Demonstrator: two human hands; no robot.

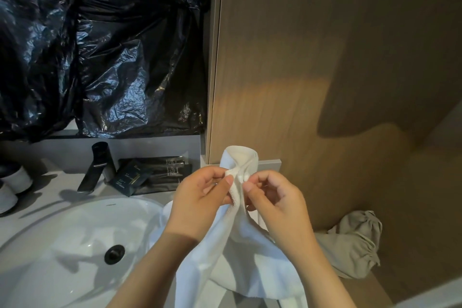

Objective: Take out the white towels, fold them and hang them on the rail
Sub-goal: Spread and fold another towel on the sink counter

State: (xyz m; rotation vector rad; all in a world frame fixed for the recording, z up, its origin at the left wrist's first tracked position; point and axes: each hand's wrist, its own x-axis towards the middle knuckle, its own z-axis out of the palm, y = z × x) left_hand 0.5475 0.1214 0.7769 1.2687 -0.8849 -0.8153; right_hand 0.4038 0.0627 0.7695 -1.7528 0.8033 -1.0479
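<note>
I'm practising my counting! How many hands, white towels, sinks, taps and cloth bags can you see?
hands: 2, the left hand and the right hand, both pinching the towel
white towel: 1, as far as I can tell
sink: 1
tap: 1
cloth bag: 1
Total: 6

Towel (240, 252): plain white, no pattern.
Sink (62, 240): glossy white.
Drain (114, 254): black.
Tap (96, 167): black, slight sheen.
Bench (47, 190): pale grey, plain.
Plastic sheet (100, 45): shiny black with bluish-white glints on its creases.
Packets (155, 172): very dark, near black, with small pale lettering.
Wall panel (325, 57): light brown with fine vertical wood grain.
Drawstring bag (355, 247): beige-grey, plain.
</note>
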